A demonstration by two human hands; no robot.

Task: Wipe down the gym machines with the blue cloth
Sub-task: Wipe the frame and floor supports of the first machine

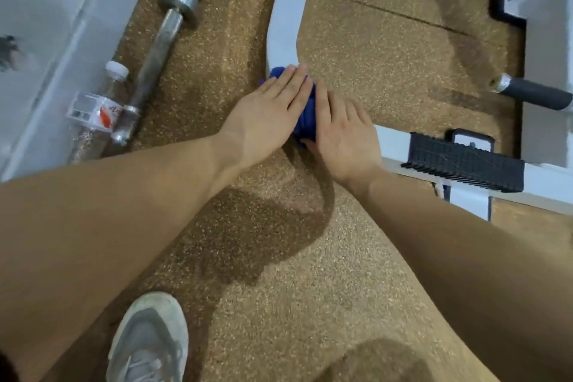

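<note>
At the bend of the white frame (286, 18), the blue cloth (305, 115) is being pressed down by the left hand (266, 115) and right hand (344, 130), fingers flat, not clenched (likely so the bunched fabric is being kept against the curve).

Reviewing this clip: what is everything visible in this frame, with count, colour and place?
blue cloth: one, blue, bunched on the frame's bend, centre
machine frame: one, white, from top centre down to the cloth, then off right
foot plate: one, black, ridged, on the frame at right
handle: one, black grip with a metal end, far right
bar: one, grey steel with a collar, on the floor, upper left
bottle: one, clear with a white cap, lying beside the bar
floor: brown, speckled
shoe: one, grey and white, bottom left
left hand: flat on the cloth's left side
right hand: flat on its right side
</note>
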